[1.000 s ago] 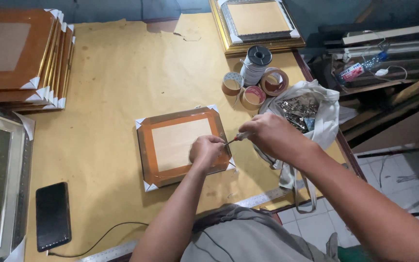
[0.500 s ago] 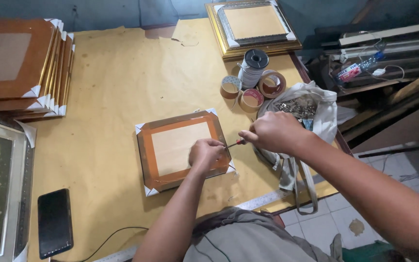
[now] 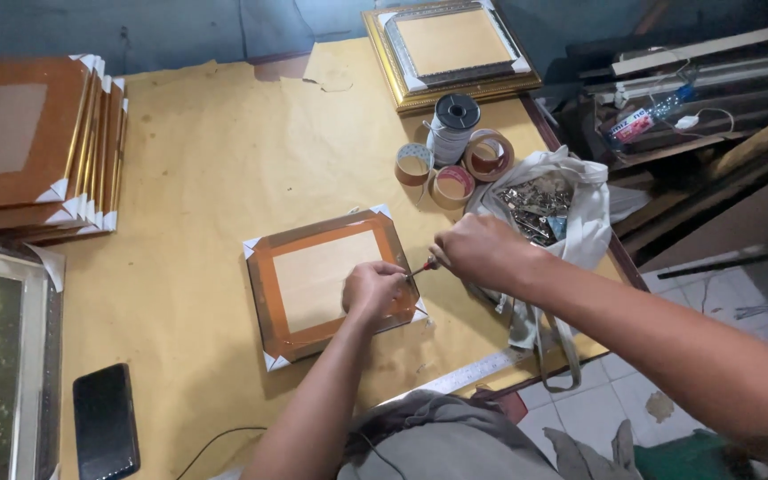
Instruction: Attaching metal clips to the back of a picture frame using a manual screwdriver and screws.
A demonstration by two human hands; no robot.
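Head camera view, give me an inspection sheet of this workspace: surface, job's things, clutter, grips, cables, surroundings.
Surface: table covered in tan paper, torn at the far edge.
Job's things: small frame lying back up, white corner guards; thin red-handled tool at its right edge.
Clutter: stack of frames far left; gold frame at the far edge; tape rolls; white bag of metal parts; phone; metal ruler.
Grips: left hand pressing on the frame; right hand shut on the tool.
Cables: thin dark cable near the front edge.
Surroundings: tiled floor; wood strips at right.
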